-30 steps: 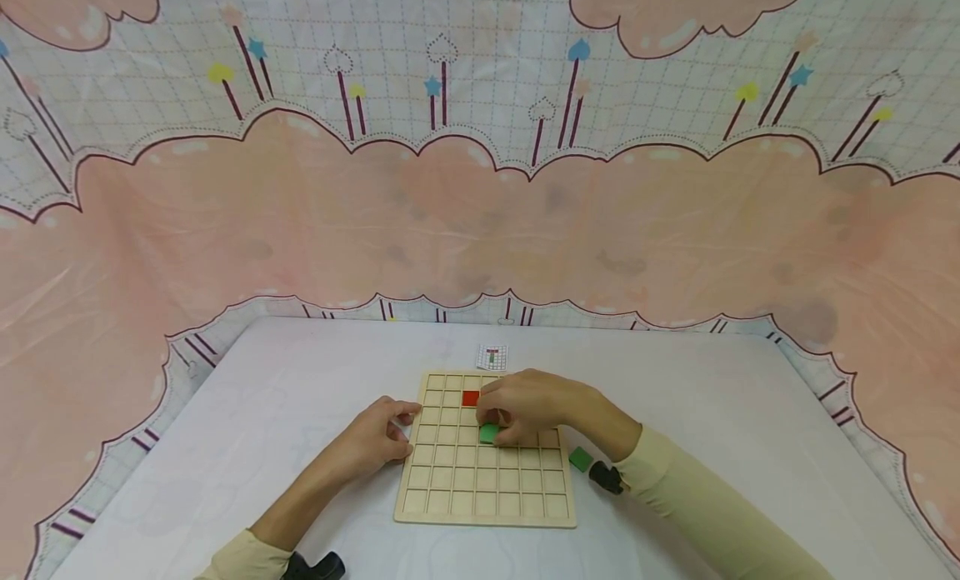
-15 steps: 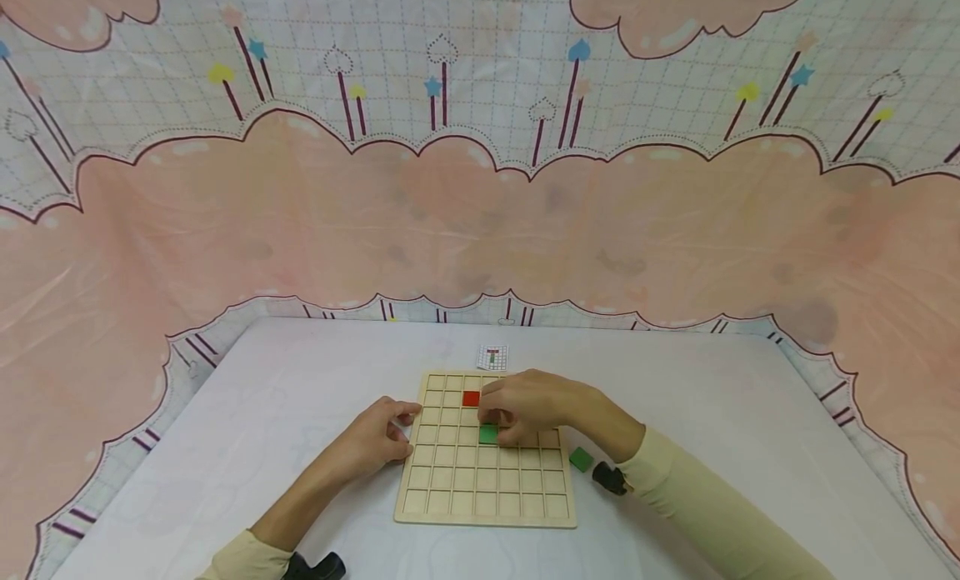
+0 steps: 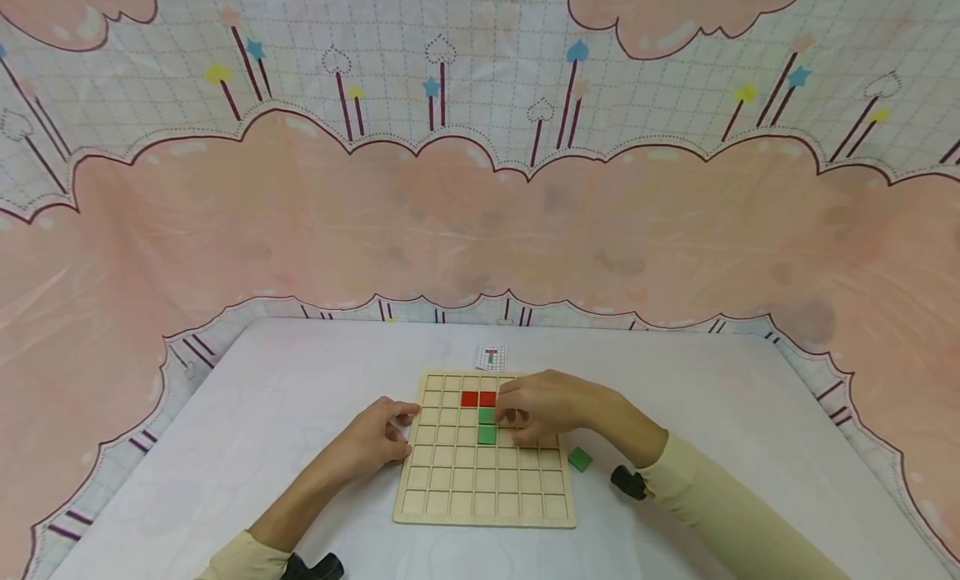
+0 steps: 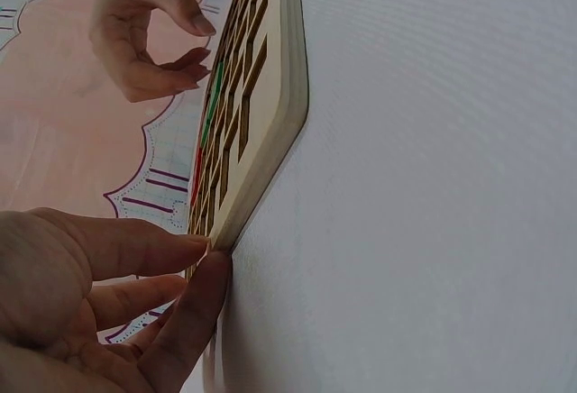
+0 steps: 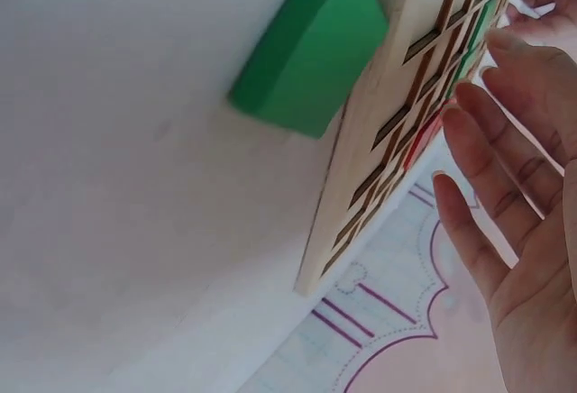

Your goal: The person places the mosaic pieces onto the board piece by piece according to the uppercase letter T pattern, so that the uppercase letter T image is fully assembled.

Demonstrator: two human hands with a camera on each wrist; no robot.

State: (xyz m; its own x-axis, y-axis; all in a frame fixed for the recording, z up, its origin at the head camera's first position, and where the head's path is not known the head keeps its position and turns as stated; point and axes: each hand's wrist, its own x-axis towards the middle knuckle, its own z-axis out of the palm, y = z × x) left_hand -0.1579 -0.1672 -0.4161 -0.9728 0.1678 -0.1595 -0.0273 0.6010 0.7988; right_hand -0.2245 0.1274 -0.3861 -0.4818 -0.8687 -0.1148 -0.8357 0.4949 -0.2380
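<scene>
A pale wooden grid board [image 3: 442, 480] lies on the white table. My left hand [image 3: 375, 434] touches its left side, the index fingertip and thumb set apart along the edge; in the left wrist view the thumb [image 4: 194, 321] is against the edge. My right hand [image 3: 551, 405] is over the board's right part, fingers loosely bent, with nothing held. Left of its fingertips, two red tiles [image 3: 478, 399] sit side by side in cells. Two green tiles [image 3: 487, 426] run down below the right-hand red one. One loose green tile [image 5: 315, 55] lies on the table beside the board's right edge.
A small printed card [image 3: 491, 357] with a coloured T-shaped grid pattern lies behind the board. Black wrist-worn devices show at the left wrist [image 3: 315, 566] and right wrist [image 3: 628, 482]. A pink cloud-patterned cloth [image 3: 480, 222] hangs behind the table [image 3: 322, 372].
My right hand has let go of the green tile and drawn back to the right, uncovering a second red and a second green tile. The left hand stays put.
</scene>
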